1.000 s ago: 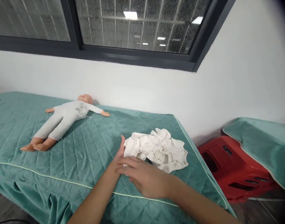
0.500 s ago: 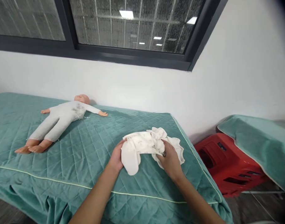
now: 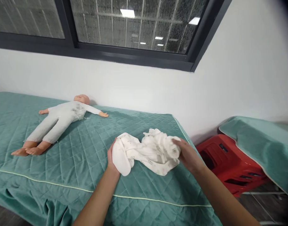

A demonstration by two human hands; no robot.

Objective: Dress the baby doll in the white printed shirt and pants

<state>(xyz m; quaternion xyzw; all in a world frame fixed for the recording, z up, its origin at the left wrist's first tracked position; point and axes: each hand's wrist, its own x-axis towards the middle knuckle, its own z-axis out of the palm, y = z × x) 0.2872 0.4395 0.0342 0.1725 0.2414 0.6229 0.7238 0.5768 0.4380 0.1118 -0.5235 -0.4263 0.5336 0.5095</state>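
Note:
A crumpled white baby garment (image 3: 148,150) with small printed marks lies bunched over the bed's near right part. My left hand (image 3: 112,158) is closed round its left end, where a rounded white flap hangs down; most of those fingers are behind the cloth. At the other end, my right hand (image 3: 187,153) grips the gathered fabric, slightly blurred. To the left a baby doll (image 3: 61,117) lies on its back, in a whitish cloth body with bare plastic feet, its arms spread out and its head near the wall.
Green quilted cover (image 3: 92,157) with pale piping drapes over the bed. Behind it stand a white wall (image 3: 134,88) and a dark-framed window (image 3: 134,58). Right of the bed, a red plastic stool-like object (image 3: 230,160) sits partly under another green cloth (image 3: 263,141).
My right hand has moved right and shifted its hold to the bunched outer end. My left hand has moved slightly left. The garment is now stretched wider between them. The doll stays put.

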